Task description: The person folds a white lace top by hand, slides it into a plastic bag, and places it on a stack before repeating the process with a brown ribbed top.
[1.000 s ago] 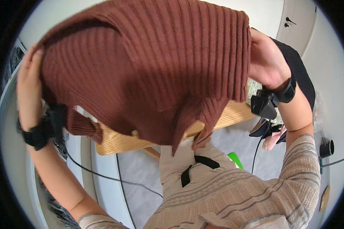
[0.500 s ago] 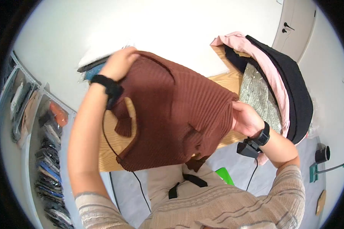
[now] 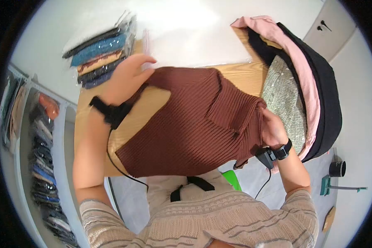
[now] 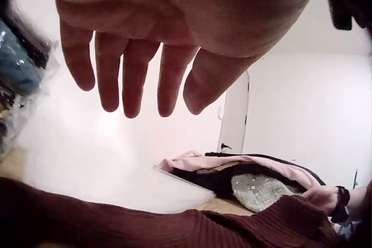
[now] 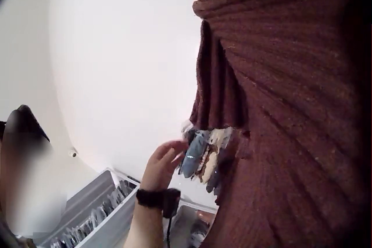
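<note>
A brown ribbed knit sweater (image 3: 190, 128) lies spread over the near part of the wooden table in the head view, its lower edge hanging toward the person's lap. My right hand (image 3: 273, 129) grips its folded ribbed edge at the right; in the right wrist view the knit (image 5: 279, 97) fills much of the picture. My left hand (image 3: 128, 78) hovers by the sweater's upper left end. Its fingers (image 4: 132, 82) are extended and spread in the left wrist view, with nothing between them and the brown knit below.
Plastic-bagged folded clothes (image 3: 99, 51) are stacked at the table's back left. A clear plastic sheet (image 3: 194, 45) lies at the back. Pink (image 3: 308, 91), black and sequined garments (image 3: 286, 99) drape over the right end. A shelf of bagged clothes (image 3: 43, 165) stands left.
The sweater has come down from in front of the camera onto the table. My left hand has let go of its edge; my right hand still grips it, lower than before.
</note>
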`<state>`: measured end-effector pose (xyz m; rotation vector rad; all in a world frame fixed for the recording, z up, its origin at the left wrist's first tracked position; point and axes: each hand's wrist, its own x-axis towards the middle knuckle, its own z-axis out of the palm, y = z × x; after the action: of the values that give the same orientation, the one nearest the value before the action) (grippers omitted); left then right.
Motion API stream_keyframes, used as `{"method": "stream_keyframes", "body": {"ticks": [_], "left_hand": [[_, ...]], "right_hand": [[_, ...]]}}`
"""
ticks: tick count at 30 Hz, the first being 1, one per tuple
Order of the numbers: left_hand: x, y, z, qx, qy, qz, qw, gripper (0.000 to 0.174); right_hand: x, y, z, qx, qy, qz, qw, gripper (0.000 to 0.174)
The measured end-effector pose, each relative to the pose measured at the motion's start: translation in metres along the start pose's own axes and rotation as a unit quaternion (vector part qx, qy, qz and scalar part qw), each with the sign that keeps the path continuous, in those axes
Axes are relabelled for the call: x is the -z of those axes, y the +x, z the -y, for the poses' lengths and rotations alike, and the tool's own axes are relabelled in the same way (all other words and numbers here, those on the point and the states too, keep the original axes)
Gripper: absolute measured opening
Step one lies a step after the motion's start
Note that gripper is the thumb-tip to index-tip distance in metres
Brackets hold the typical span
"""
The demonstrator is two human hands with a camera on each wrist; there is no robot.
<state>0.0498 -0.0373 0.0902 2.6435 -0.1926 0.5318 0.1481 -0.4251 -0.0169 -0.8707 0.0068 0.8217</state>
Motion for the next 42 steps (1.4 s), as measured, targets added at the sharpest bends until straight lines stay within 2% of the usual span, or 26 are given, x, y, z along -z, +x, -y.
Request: {"method": "stream_keyframes", "body": {"ticks": [1, 2, 3, 4, 5, 7, 8, 9, 11, 13, 15, 16, 18, 19, 21, 23, 25, 28, 29, 31, 33, 38, 40, 41, 42], "left_hand": [[0.015, -0.019, -0.012, 0.015, 0.049, 0.021, 0.998, 0.024], [0.022, -0.042, -0.014, 0.011, 0.019, 0.007, 1.000, 0.024], [0.027, -0.065, -0.019, 0.089, -0.011, 0.019, 0.996, 0.023], [0.028, -0.088, -0.023, 0.142, 0.024, 0.008, 0.990, 0.019], [0.027, -0.111, -0.023, 0.162, 0.060, 0.010, 0.985, 0.021], [0.020, -0.155, -0.015, 0.158, 0.082, 0.030, 0.984, 0.026], [0.017, -0.172, -0.020, 0.235, 0.046, 0.055, 0.969, 0.029], [0.015, -0.188, -0.025, 0.308, 0.009, 0.078, 0.948, 0.032], [0.005, -0.213, -0.031, 0.300, 0.021, 0.061, 0.952, 0.034], [-0.001, -0.225, -0.033, 0.287, 0.032, 0.040, 0.956, 0.036], [-0.004, -0.230, -0.033, 0.330, 0.008, 0.012, 0.944, 0.035], [-0.007, -0.232, -0.032, 0.329, 0.005, 0.009, 0.944, 0.035], [-0.010, -0.232, -0.027, 0.350, -0.040, -0.019, 0.936, 0.034], [-0.010, -0.232, -0.025, 0.346, -0.043, -0.025, 0.937, 0.034], [-0.010, -0.232, -0.020, 0.339, -0.041, 0.004, 0.940, 0.031], [-0.010, -0.233, -0.018, 0.313, -0.041, -0.011, 0.949, 0.030], [-0.011, -0.234, -0.017, 0.289, -0.039, -0.027, 0.956, 0.029], [-0.013, -0.238, -0.015, 0.256, -0.013, -0.035, 0.966, 0.029], [-0.013, -0.238, -0.015, 0.254, -0.012, -0.042, 0.966, 0.029], [-0.011, -0.238, -0.019, 0.266, 0.002, -0.022, 0.964, 0.029], [-0.011, -0.238, -0.020, 0.254, 0.018, -0.044, 0.966, 0.029], [-0.012, -0.238, -0.021, 0.276, -0.003, -0.035, 0.961, 0.026], [-0.013, -0.237, -0.021, 0.278, -0.006, -0.024, 0.960, 0.025], [-0.014, -0.237, -0.020, 0.279, -0.006, -0.010, 0.960, 0.024], [-0.015, -0.237, -0.020, 0.280, -0.004, 0.004, 0.960, 0.023]], "right_hand": [[-0.001, -0.001, -0.003, -0.012, 0.001, 0.002, 1.000, 0.035], [-0.002, -0.003, -0.005, 0.033, -0.020, -0.009, 0.999, 0.035], [-0.004, -0.004, -0.006, 0.080, -0.040, -0.019, 0.996, 0.035], [-0.010, -0.007, -0.006, 0.112, -0.055, -0.023, 0.992, 0.038], [-0.008, -0.010, -0.005, 0.108, -0.055, -0.023, 0.992, 0.038], [-0.002, -0.017, -0.002, 0.168, -0.159, -0.069, 0.970, 0.044], [-0.013, -0.024, 0.002, 0.188, -0.179, -0.095, 0.961, 0.051], [-0.013, -0.026, 0.007, 0.215, -0.228, -0.083, 0.946, 0.052], [-0.021, -0.035, 0.016, 0.267, -0.306, -0.129, 0.905, 0.053], [-0.043, -0.049, 0.033, 0.297, -0.387, -0.111, 0.866, 0.051], [-0.084, -0.065, 0.057, 0.323, -0.516, -0.028, 0.793, 0.046], [-0.108, -0.070, 0.064, 0.347, -0.542, 0.003, 0.765, 0.045], [-0.148, -0.067, 0.081, 0.372, -0.549, 0.078, 0.744, 0.042], [-0.172, -0.061, 0.083, 0.354, -0.518, 0.132, 0.768, 0.038], [-0.207, -0.038, 0.086, 0.277, -0.550, 0.196, 0.763, 0.040], [-0.229, 0.002, 0.078, 0.210, -0.584, 0.217, 0.753, 0.037], [-0.242, 0.055, 0.061, 0.141, -0.618, 0.222, 0.741, 0.034], [-0.254, 0.138, 0.027, 0.053, -0.668, 0.178, 0.721, 0.037], [-0.257, 0.162, 0.015, 0.024, -0.689, 0.156, 0.707, 0.039], [-0.255, 0.203, -0.007, -0.037, -0.756, 0.156, 0.635, 0.047], [-0.258, 0.228, -0.023, -0.076, -0.820, 0.121, 0.554, 0.053], [-0.247, 0.259, -0.039, -0.084, -0.804, 0.127, 0.574, 0.048], [-0.238, 0.271, -0.042, -0.094, -0.837, 0.114, 0.527, 0.045], [-0.238, 0.264, -0.039, -0.096, -0.837, 0.112, 0.527, 0.045], [-0.239, 0.250, -0.032, -0.079, -0.803, 0.155, 0.571, 0.041]]}}
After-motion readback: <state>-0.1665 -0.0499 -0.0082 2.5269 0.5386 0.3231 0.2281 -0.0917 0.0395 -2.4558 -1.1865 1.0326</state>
